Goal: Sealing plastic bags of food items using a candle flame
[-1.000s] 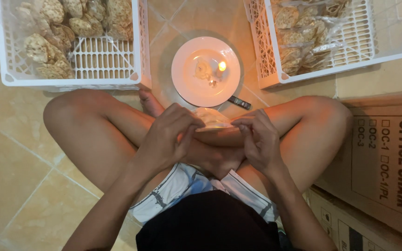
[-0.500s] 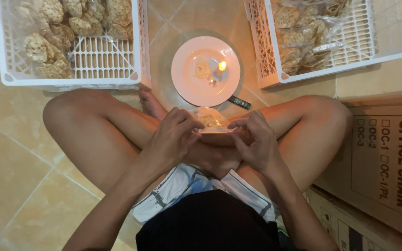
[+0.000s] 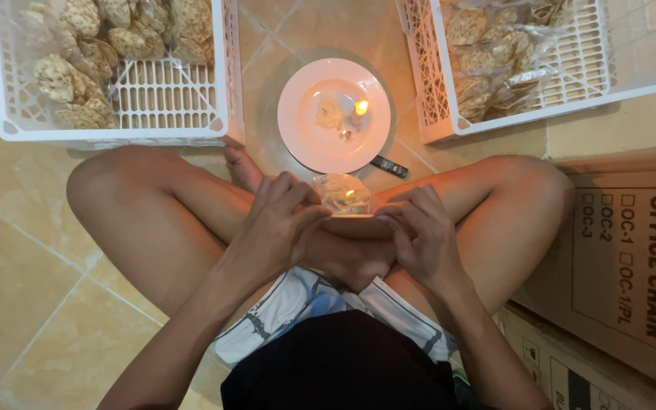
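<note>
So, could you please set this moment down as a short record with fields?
Setting: person sitting cross-legged on a tiled floor
Left hand: pinching the clear plastic bag, grip shut
Right hand: holding the bag's other side, grip shut
Ahead: white plate with a lit candle
Left crate: loose crackers
Right crate: bagged crackers
Beside right knee: cardboard box
</note>
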